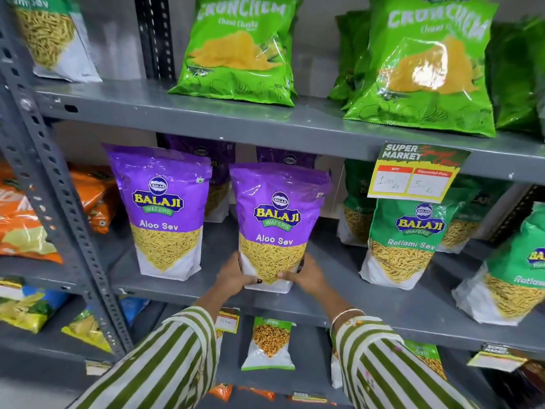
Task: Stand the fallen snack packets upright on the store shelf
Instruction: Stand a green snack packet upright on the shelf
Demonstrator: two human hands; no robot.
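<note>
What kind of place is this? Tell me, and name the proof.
Most likely a supermarket aisle: grey metal shelving stocked with snack packets like the Aloo Sev packet, plus a "Super Market" price tag.

You've got two purple Aloo Sev packets (159,211) up front at centre; two green Crunchem bags (239,51) up front, top; one price tag (415,175) upper right.
</note>
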